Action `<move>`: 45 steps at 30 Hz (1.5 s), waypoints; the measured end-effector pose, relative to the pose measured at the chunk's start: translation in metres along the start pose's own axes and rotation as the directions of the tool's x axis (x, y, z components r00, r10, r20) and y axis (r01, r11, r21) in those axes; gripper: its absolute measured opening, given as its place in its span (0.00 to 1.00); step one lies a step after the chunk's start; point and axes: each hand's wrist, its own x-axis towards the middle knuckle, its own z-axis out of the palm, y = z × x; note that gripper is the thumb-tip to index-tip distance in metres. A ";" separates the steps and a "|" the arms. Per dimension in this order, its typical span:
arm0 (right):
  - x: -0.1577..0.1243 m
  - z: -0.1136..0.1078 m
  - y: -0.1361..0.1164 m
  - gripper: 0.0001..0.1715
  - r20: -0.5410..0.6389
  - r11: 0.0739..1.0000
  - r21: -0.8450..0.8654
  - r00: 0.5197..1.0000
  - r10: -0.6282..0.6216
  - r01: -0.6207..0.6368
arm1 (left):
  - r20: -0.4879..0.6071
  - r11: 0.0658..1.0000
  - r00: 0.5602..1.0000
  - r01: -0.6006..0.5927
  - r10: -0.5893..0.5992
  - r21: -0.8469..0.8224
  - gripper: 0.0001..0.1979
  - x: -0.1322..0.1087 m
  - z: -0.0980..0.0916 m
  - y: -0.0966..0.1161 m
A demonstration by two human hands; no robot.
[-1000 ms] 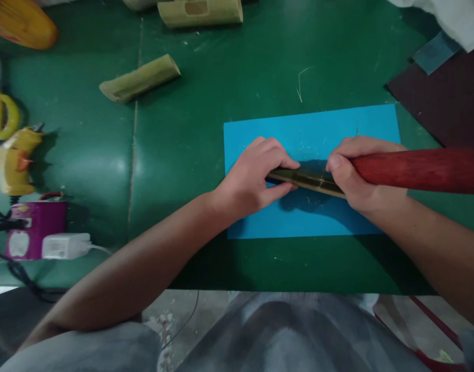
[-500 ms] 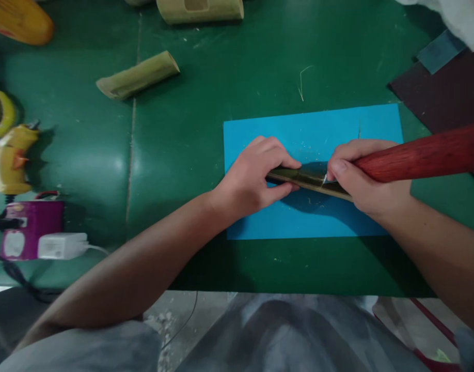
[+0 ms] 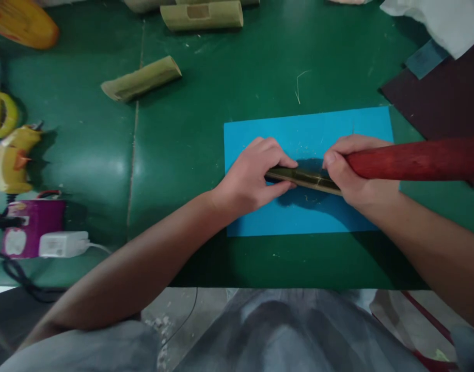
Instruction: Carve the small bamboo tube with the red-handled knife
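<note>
My left hand [image 3: 256, 175] is closed around the left end of a dark, narrow piece of split bamboo [image 3: 310, 179], thumb on one side and fingers on the other. My right hand [image 3: 357, 168] grips a carving knife [image 3: 411, 159] by its thick red wooden handle, and its blade is hidden behind the fingers. This hand rests over the right end of the bamboo. A pale nick with fine fibres shows on the bamboo between the hands. Beneath both hands lies a blue sheet [image 3: 252, 222] with small shavings scattered on it.
A cut bamboo tube [image 3: 144, 78] and a notched bamboo tube [image 3: 217, 16] lie further back on the green table [image 3: 198, 113]. At left are a yellow glue gun [image 3: 18, 155], yellow-handled scissors [image 3: 4, 113], a purple power box [image 3: 35, 222] and a white charger [image 3: 64, 244]. Dark sheets [image 3: 442, 93] lie at right.
My right hand has shifted slightly left along the bamboo, and the knife handle lies more level. The blade glint seen before is now covered. My left hand keeps its hold; the view has shifted slightly.
</note>
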 end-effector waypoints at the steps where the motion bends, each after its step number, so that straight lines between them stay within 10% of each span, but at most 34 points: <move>1: 0.001 0.000 0.000 0.22 0.016 1.000 0.019 1.000 0.002 -0.003 | -0.005 1.000 1.000 0.000 0.000 0.000 0.08 0.000 0.000 0.000; 22: 0.006 -0.004 0.001 0.21 0.162 0.997 0.079 0.987 -0.008 -0.005 | -0.001 1.000 1.000 0.026 -0.026 -0.007 0.08 0.000 0.000 0.002; 37: -0.005 0.003 0.004 0.24 -0.068 0.992 -0.104 0.994 -0.080 0.073 | 0.001 0.999 0.999 0.036 -0.036 0.006 0.07 0.001 0.001 0.002; 45: 0.004 0.001 0.002 0.26 -0.007 0.994 0.084 0.998 -0.070 0.070 | 0.000 0.998 0.998 0.060 -0.060 -0.007 0.08 0.001 0.001 0.003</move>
